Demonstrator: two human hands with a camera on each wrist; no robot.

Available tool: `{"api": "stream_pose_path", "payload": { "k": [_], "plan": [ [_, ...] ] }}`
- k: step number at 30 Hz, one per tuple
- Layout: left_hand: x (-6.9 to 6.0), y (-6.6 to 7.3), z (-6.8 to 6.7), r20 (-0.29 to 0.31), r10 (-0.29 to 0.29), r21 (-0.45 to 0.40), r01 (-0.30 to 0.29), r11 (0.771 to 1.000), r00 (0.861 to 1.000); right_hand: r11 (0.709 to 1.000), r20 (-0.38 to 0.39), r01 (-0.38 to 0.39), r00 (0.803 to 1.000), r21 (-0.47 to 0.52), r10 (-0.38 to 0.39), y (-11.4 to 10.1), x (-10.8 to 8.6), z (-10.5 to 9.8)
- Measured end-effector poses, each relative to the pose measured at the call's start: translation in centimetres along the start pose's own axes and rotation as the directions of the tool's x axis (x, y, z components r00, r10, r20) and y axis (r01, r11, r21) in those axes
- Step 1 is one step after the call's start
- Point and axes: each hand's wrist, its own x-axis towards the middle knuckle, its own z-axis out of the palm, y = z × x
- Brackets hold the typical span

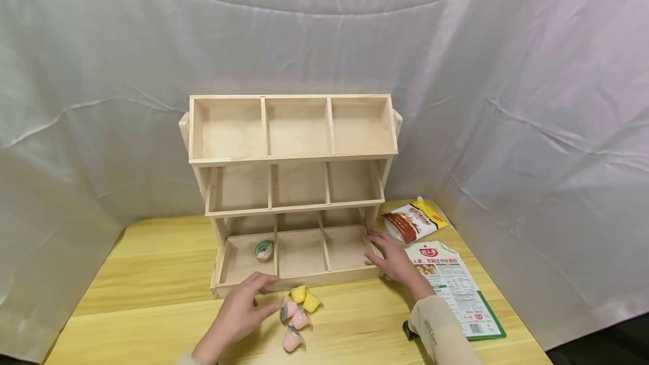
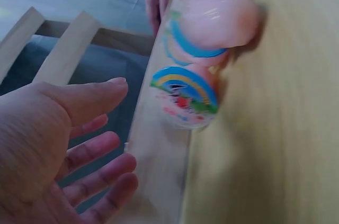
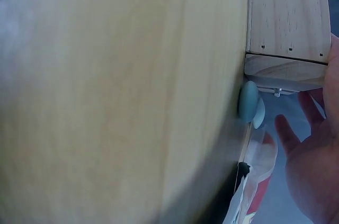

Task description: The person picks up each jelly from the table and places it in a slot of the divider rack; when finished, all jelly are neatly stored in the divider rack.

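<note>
left hand [image 1: 239,311], fingers loose, is beside jelly cups [image 1: 300,318]; right hand [image 1: 399,262], relaxed, at wooden rack [image 1: 334,279], packets [image 1: 458,297] nearby.

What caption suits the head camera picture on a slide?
Left hand beside pink cups and yellow cups, right hand at a three-tier wooden rack with one cup in its bottom-left compartment.

2 packets [image 1: 458,294], grey curtain [image 1: 314,38], wooden table [image 1: 147,280]

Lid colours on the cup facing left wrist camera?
Lid: mainly blue, yellow, green, red; best in left wrist view.
</note>
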Motion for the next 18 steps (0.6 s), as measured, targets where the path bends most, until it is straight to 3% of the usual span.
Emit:
{"api": "stream_pose_path", "payload": {
  "k": [8, 18],
  "plan": [
    [-1.1, -0.6, 1.4, 0.115, -0.008, 0.007, 0.008, 1.0, 0.993, 1.0, 0.0, 0.004, 1.0, -0.003, -0.004, 0.2, 0.0, 0.1],
    [-1.0, -0.7, 1.9, 0.142, -0.004, 0.022, 0.001, 1.0, 0.99, 1.0, 0.011, -0.016, 1.0, -0.011, 0.016, 0.2, 0.0, 0.1]
  ]
}}
